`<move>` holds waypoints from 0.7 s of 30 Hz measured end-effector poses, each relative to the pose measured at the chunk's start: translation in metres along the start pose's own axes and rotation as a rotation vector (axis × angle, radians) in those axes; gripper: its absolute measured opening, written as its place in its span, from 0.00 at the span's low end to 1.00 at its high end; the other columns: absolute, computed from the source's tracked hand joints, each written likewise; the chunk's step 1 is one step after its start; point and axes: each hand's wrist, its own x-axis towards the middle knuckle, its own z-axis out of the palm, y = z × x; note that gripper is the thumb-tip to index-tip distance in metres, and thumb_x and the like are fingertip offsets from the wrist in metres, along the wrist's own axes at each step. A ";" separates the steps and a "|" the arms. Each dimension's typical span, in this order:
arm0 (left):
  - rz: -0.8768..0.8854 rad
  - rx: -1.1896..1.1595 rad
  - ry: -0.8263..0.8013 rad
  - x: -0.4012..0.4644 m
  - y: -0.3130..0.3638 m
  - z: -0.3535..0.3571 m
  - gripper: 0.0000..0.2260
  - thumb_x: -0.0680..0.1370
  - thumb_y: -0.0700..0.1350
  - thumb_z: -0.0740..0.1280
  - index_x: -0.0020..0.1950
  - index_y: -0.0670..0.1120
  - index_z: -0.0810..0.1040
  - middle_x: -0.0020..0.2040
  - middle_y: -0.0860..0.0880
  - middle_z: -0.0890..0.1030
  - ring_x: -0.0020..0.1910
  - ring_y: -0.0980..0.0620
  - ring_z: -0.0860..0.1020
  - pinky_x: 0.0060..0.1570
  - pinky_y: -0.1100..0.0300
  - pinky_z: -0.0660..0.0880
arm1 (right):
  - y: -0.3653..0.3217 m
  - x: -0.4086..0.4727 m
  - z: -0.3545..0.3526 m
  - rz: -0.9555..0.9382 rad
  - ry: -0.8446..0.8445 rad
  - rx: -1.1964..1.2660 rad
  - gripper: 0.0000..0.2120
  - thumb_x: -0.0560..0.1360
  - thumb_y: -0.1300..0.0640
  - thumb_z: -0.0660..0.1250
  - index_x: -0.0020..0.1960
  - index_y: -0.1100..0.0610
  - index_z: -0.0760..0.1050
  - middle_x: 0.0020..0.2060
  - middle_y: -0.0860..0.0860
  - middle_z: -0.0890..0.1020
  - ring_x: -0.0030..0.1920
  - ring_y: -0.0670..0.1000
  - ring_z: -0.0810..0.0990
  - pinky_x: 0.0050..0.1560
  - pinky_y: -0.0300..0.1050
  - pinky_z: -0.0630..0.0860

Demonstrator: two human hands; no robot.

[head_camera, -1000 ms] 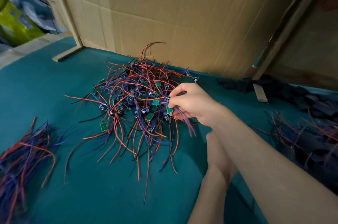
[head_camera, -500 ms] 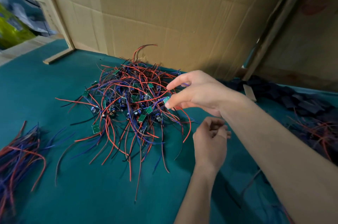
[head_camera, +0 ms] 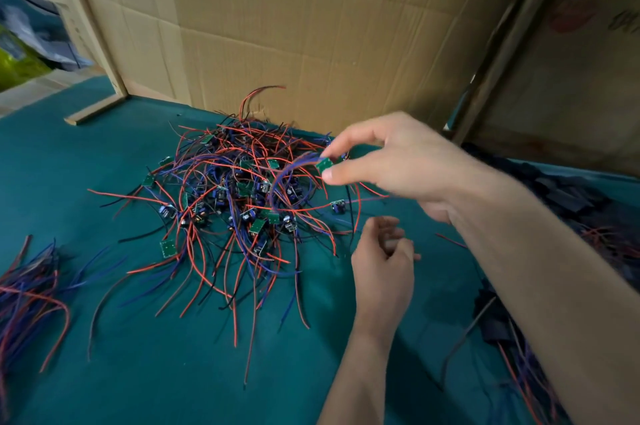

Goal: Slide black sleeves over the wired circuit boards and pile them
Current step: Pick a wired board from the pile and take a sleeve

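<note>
**One board lifted from the tangle**

Head view: the right hand [head_camera: 398,161] pinches a small green circuit board [head_camera: 324,165] between thumb and fingertips, holding it above the right edge of a tangled heap of green boards with red, blue and black wires [head_camera: 235,202]. The held board's blue and red wires arc down toward that heap. The left hand [head_camera: 382,265] hovers just below with fingers loosely curled and nothing visibly in them. The heap lies on a teal felt tabletop [head_camera: 156,355], in front of a brown corrugated cardboard wall [head_camera: 311,26]. A bundle of red and blue wires [head_camera: 27,289] lies at the left edge; dark, blurred black sleeves [head_camera: 568,196] lie at far right.
</note>
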 end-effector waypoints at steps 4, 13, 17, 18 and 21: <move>0.004 0.026 0.003 0.003 -0.005 -0.001 0.13 0.76 0.42 0.64 0.60 0.48 0.76 0.45 0.54 0.79 0.42 0.57 0.81 0.50 0.47 0.82 | -0.031 -0.011 -0.028 -0.077 -0.081 0.255 0.04 0.71 0.56 0.77 0.43 0.50 0.82 0.37 0.40 0.84 0.41 0.39 0.82 0.50 0.39 0.78; -0.102 -0.230 -0.143 0.004 0.006 0.005 0.16 0.85 0.44 0.56 0.49 0.43 0.81 0.39 0.43 0.85 0.37 0.48 0.83 0.37 0.62 0.77 | 0.027 -0.046 -0.060 -0.203 0.414 -0.253 0.09 0.70 0.59 0.79 0.41 0.54 0.79 0.31 0.50 0.84 0.25 0.47 0.83 0.31 0.38 0.78; -0.151 -0.286 -0.234 0.003 0.005 0.006 0.18 0.80 0.55 0.62 0.40 0.45 0.84 0.39 0.46 0.83 0.37 0.50 0.78 0.38 0.59 0.74 | 0.084 -0.065 -0.021 -0.048 0.143 -0.790 0.09 0.71 0.53 0.72 0.46 0.53 0.74 0.42 0.53 0.84 0.46 0.59 0.83 0.46 0.53 0.77; -0.112 -0.234 -0.238 0.003 0.003 0.006 0.16 0.81 0.52 0.63 0.40 0.45 0.83 0.40 0.45 0.80 0.39 0.49 0.75 0.38 0.57 0.71 | 0.092 -0.066 -0.014 -0.035 0.080 -0.846 0.10 0.72 0.52 0.71 0.46 0.52 0.71 0.43 0.53 0.83 0.49 0.61 0.81 0.46 0.53 0.75; -0.025 -0.115 -0.208 0.004 -0.003 0.005 0.17 0.84 0.42 0.61 0.38 0.46 0.83 0.38 0.47 0.81 0.39 0.52 0.75 0.39 0.59 0.72 | 0.094 -0.063 -0.027 0.032 -0.103 -0.737 0.11 0.70 0.45 0.73 0.42 0.50 0.75 0.37 0.49 0.82 0.44 0.53 0.82 0.43 0.47 0.73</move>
